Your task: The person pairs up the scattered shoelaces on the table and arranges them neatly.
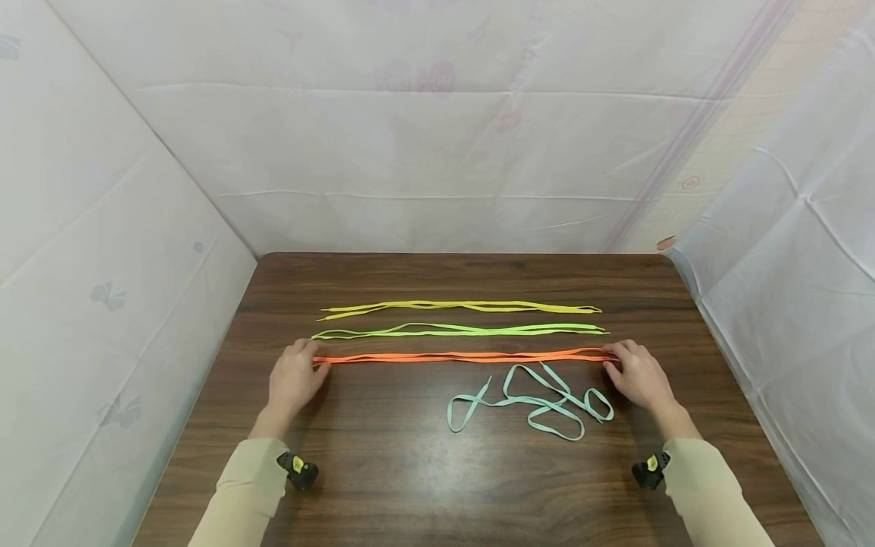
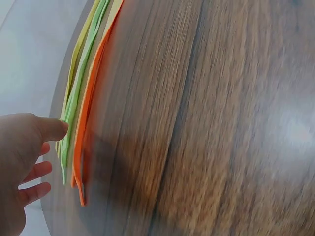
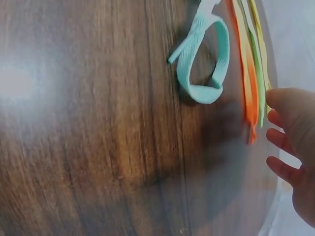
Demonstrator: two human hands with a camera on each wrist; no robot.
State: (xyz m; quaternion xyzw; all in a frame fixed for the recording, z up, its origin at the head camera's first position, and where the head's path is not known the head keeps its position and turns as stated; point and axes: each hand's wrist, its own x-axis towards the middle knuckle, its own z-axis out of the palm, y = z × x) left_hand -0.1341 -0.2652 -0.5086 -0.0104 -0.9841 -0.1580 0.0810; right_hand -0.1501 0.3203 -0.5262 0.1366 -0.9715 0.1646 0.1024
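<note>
An orange shoelace (image 1: 451, 357) lies folded lengthwise and stretched straight across the table. Over its left end hovers my left hand (image 1: 294, 374), thumb and fingers apart. In the left wrist view the orange ends (image 2: 81, 189) lie loose beside that hand. My right hand (image 1: 640, 372) is at the lace's other end, its fingers (image 3: 281, 140) loosely bent and spread, holding nothing. A green shoelace (image 1: 458, 330) and a yellow shoelace (image 1: 465, 305) run parallel behind the orange one. Nearer me, a mint-blue shoelace (image 1: 540, 401) lies in loose loops, left of my right hand.
The dark wooden table (image 1: 410, 486) has white sheeting (image 1: 424, 167) hanging behind it and on both sides. A small black and yellow device (image 1: 298, 469) is strapped at the left wrist, and a matching device (image 1: 651, 469) at the right.
</note>
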